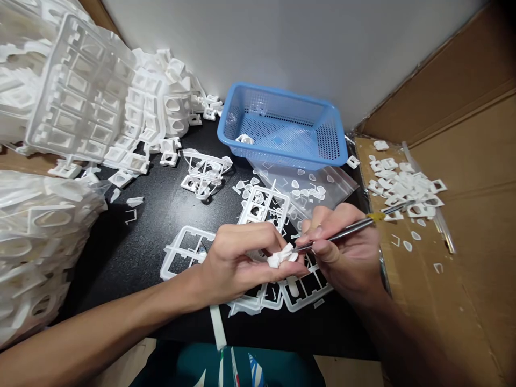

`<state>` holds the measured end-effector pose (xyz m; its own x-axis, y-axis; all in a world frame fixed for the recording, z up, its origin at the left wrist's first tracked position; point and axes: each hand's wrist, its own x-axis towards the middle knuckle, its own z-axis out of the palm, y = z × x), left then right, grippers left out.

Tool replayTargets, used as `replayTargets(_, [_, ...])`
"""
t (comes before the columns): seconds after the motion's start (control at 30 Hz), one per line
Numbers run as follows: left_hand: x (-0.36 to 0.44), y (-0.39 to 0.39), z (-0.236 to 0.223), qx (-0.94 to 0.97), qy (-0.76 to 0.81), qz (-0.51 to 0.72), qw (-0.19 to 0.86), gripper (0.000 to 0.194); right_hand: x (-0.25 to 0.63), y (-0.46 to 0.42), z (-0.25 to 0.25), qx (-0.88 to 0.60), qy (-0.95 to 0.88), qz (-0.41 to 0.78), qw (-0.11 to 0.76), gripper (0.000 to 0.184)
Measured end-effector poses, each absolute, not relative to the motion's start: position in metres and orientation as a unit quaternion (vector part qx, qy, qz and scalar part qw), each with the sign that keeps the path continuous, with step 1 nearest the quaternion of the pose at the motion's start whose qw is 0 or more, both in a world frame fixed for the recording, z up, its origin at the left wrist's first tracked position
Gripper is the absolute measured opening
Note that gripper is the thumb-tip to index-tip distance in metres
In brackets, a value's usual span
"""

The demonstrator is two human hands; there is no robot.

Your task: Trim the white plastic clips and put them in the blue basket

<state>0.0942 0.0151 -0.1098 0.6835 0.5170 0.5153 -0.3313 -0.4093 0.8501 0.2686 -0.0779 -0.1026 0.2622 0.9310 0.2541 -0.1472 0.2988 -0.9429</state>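
Note:
My left hand (245,258) is closed on a small white plastic part (282,255), pinched between thumb and fingers. In my right hand (349,252) is a slim dark metal hand tool (350,229) with a yellow band near its back end. Its tip meets the right side of the white part; whether it is a blade or tweezers I cannot tell. Beneath both hands lie white plastic sprue frames (187,250), partly hidden by my fingers and wrist. Small white teardrop-shaped pieces (295,184) are scattered just beyond the hands, some on a clear plastic bag (341,185).
A blue perforated basket (282,158) stands at the back with a white piece inside. Bulging bags of white parts (36,236) and stacked moulded frames (88,91) crowd the left. More white parts (407,185) lie heaped on cardboard (463,279) at the right.

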Motion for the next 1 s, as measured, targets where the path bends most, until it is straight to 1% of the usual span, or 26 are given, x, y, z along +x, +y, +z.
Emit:
replayTargets(0.4, [0.0954,0.0173,-0.1069,0.756,0.051,0.385,0.527,0.017,0.2662,-0.0801,-0.1037,-0.438,-0.457,0.388,0.670,0.014])
replayTargets(0.57, [0.0956,0.0161,-0.1071,0.757,0.054,0.388,0.523,0.017,0.2661,-0.0801,-0.1026,-0.438,-0.444,0.423,0.658,0.015])
replayTargets(0.8, [0.0943,0.0159,-0.1056,0.760,0.044,0.382,0.524,0.013,0.2662,-0.0788,-0.1028,-0.422,-0.426,0.465,0.652,0.015])
replayTargets(1.0, [0.0949,0.0158,-0.1052,0.758,0.043,0.381,0.527,0.013,0.2662,-0.0790,-0.1035,-0.404,-0.420,0.474,0.660,0.014])
